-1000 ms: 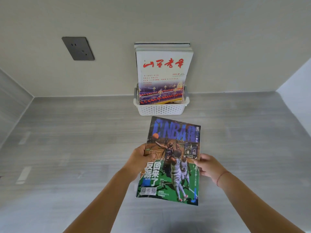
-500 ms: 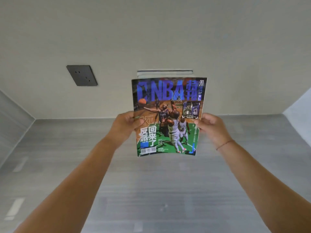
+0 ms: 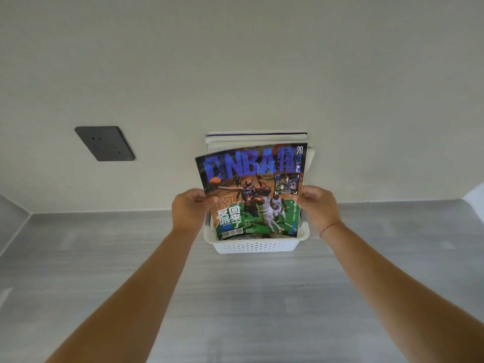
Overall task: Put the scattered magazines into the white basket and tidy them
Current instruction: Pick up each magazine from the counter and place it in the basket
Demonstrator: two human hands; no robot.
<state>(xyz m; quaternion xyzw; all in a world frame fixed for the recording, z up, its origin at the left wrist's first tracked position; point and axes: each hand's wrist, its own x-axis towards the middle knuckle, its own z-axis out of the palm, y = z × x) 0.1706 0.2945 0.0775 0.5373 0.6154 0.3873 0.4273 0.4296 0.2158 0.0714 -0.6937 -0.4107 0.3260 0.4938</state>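
Both hands hold the basketball magazine by its side edges. The left hand pinches the edge at 9 o'clock with its thumb on the cover, and the right hand pinches the opposite edge at 3 o'clock. Gripping both sides keeps the floppy cover upright and square, though the corner at 10 o'clock curls a little.

The magazine's lower edge dips inside the white basket, in front of the other magazines standing there. Only their top edges show, at 12 o'clock above the cover. The basket stands on the grey desk at the foot of the wall, which probably props the stack upright.

I judge the step in hand to be seating this magazine at the front of the stack. The rim hides whether its foot has reached the basket floor. A dark socket plate sits on the wall at 9 o'clock from the stack.
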